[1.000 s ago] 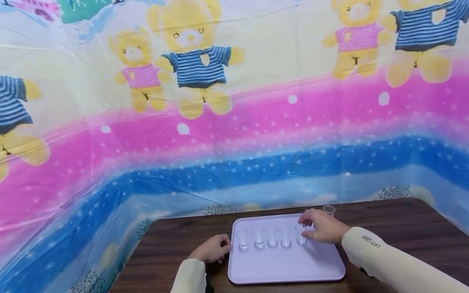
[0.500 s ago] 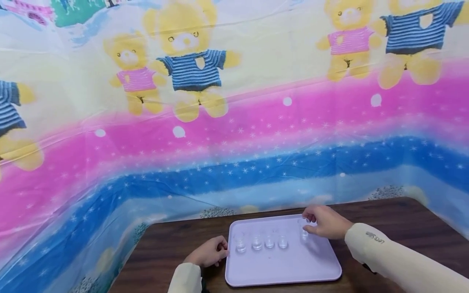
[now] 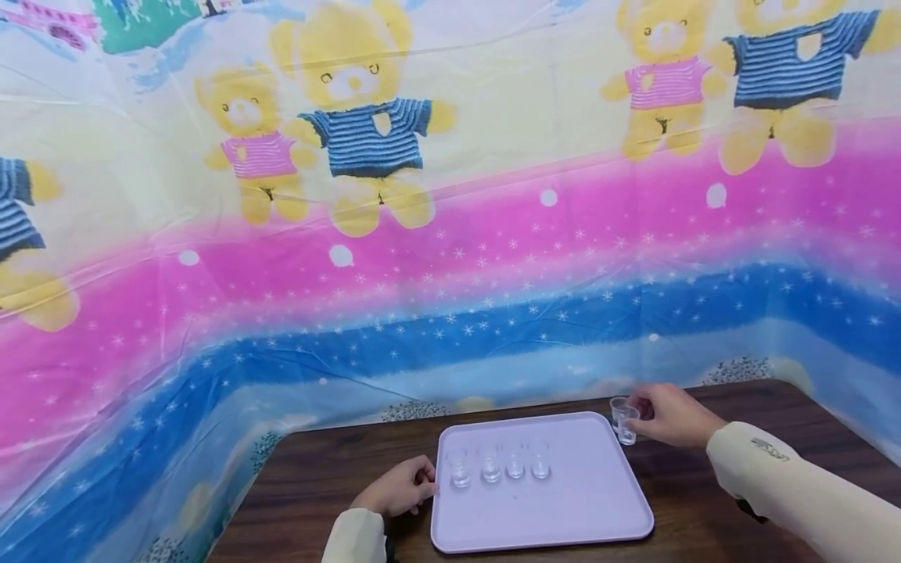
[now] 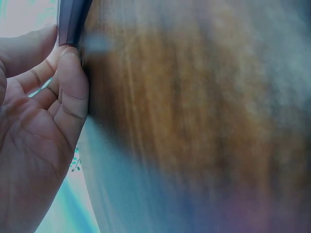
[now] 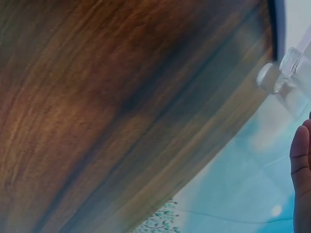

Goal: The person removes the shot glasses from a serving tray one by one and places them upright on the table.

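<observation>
In the head view my right hand pinches a small clear glass just off the tray's right edge, over the wooden table. In the right wrist view that hand's fingers show at the right border, with two clear glasses close together beside the tray's dark edge. My left hand holds the left rim of the pale lilac tray. Thumb and curled forefinger meet at the tray's edge in the left wrist view. Several more small glasses stand in a row on the tray's left half.
Dark brown wooden table surrounds the tray, its far edge running close to a bright printed curtain with teddy bears. The curtain also wraps round both sides.
My right hand has lifted the rightmost glass from the row and carried it right, past the tray's edge. The left hand has stayed at the tray's rim. The head view has shifted slightly.
</observation>
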Motion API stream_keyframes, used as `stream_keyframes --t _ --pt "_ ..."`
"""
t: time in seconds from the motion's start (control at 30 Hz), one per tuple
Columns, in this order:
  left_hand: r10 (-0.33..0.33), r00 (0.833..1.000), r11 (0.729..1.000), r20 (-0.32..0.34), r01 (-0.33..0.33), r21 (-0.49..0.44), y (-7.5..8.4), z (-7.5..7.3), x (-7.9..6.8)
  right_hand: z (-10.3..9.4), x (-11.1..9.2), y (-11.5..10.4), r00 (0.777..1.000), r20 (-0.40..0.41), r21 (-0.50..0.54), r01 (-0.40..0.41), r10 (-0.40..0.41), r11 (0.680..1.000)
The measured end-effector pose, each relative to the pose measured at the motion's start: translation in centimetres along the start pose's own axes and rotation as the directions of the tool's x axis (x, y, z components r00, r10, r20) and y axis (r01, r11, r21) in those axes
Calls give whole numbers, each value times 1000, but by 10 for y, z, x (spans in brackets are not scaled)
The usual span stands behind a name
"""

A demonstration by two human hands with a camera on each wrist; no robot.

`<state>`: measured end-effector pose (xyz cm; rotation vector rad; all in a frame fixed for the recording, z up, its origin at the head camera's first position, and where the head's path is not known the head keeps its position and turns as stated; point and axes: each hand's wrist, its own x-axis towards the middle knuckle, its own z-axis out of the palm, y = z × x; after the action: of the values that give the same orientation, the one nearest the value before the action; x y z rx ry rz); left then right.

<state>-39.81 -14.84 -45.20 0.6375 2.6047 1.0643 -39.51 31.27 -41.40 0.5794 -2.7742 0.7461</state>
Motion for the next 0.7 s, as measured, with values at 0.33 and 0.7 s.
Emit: stream_keyframes --t 0.33,0.7 --pt "-42 999 999 8 42 4 -3 1 -1 17 -3 11 992 27 7 -125 125 992" --pt "-75 997 997 14 74 27 0 -2 1 16 -3 10 991 21 -21 -134 134 991"
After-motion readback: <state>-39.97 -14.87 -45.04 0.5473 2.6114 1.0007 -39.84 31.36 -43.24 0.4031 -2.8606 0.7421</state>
